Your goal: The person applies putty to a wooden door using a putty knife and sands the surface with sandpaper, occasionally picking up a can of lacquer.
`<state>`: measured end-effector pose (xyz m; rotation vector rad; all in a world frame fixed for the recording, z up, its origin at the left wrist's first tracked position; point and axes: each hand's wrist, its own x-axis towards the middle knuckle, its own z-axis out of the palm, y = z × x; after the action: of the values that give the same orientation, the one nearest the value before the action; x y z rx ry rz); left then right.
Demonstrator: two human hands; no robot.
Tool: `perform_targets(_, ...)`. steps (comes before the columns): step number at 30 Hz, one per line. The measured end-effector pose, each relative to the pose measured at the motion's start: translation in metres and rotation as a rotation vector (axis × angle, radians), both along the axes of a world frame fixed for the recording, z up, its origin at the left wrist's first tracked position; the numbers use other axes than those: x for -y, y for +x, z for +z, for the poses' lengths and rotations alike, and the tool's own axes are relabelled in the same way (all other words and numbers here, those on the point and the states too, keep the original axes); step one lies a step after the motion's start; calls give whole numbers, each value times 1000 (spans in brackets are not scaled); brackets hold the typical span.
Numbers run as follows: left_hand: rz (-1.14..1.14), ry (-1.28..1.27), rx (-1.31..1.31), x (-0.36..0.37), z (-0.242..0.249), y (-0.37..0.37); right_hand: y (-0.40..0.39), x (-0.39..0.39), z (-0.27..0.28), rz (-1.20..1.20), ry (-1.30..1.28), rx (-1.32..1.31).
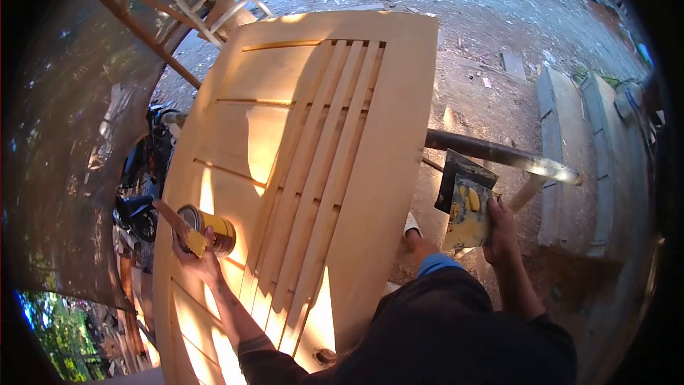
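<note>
My left hand (201, 260) is closed around a flat stick (179, 226) whose lower end is coated with yellow paste. Right beside it, a yellow can (224, 234) rests on a light wooden door panel (399, 114) with grooves and long slats. On the right, beyond the door's edge, my right hand (501, 232) grips a flat board (467, 224) smeared with yellow paste. A dark sheet (463, 171) shows just behind that board. A round hole (325, 356) is visible near the door's lower edge.
A dark pole (499, 153) sticks out from under the door to the right. Concrete blocks (563, 164) lie farther right. A ladder (196, 0) and rusty metal frame (135, 25) stand at the upper left. A dark sheet covering (64, 135) hangs at the left.
</note>
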<state>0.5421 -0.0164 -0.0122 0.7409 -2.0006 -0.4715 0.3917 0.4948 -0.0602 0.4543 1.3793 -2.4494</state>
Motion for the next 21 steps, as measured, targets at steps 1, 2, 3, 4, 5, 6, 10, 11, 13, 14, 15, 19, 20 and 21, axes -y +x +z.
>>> perform_targets(1, -32, 13, 9, -10, 5, -25, -8, -1, -2, 2, -4, -8)
perform_targets(2, -125, 55, -55, -21, 10, -53, -15, -1, -2, -8, 12, -2)
perform_targets(3, -186, 55, -59, -32, 15, -81, -22, -1, -5, -15, 29, -6)
perform_targets(4, -246, 54, -63, -41, 19, -109, -28, -1, -8, -20, 46, -9)
perform_targets(5, -299, 48, -70, -46, 19, -139, -34, 0, -11, -24, 62, -12)
perform_targets(6, -393, 108, -149, -58, 21, -172, -39, 4, -11, -36, 54, 12)
perform_targets(10, -680, 51, -240, -99, 23, -313, -49, 8, -21, 11, 31, 27)
perform_targets(11, -720, 107, -234, -118, 26, -343, -49, 7, -28, -9, 0, 38)
perform_targets(13, -887, 401, -372, -156, 21, -402, -45, 5, -37, -71, 35, 91)
perform_targets(14, -777, 242, -259, -160, 10, -433, -44, 4, -35, -81, 39, 102)
perform_targets(15, -827, 183, -305, -177, 11, -455, -43, 2, -26, -92, 47, 112)
perform_targets(19, -867, 127, -288, -219, -9, -533, -27, -23, -32, -138, 116, 148)
perform_targets(20, -850, 99, -276, -230, -11, -543, -23, -31, -34, -166, 102, 145)
perform_targets(21, -831, 70, -283, -239, -14, -553, -20, -35, -33, -191, 84, 143)
